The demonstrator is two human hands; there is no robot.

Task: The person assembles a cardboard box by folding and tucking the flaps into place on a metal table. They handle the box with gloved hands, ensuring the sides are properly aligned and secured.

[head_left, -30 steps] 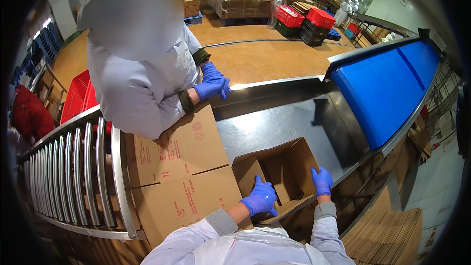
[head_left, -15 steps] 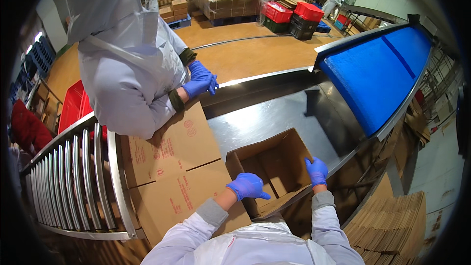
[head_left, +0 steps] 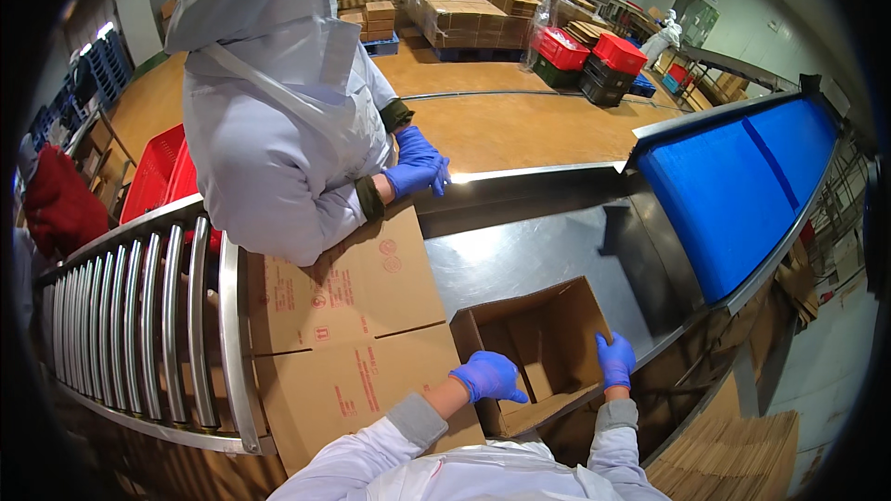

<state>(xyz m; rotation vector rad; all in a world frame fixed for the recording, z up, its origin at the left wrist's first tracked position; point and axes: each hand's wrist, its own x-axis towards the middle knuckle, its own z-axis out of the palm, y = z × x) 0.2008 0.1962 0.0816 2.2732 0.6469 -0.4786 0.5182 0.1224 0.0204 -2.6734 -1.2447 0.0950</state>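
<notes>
An open, upright cardboard box stands in front of me at the near edge of the steel table, its inside facing up. My left hand, in a blue glove, is closed over the box's left wall near the front corner, its thumb pointing inward. On the opposite side, my blue-gloved right hand grips the right wall, with part of its fingers hidden. Flattened printed cardboard lies directly left of the box, under my left forearm.
Across the cardboard, a person in white leans with blue-gloved hands together. A roller conveyor is at left, the steel table beyond the box, a blue conveyor belt at right. Folded cartons stack at lower right.
My view has tilted, so the whole scene sits lower and farther right in the picture. Both hands keep their places on the box, and the other person's hands stay together.
</notes>
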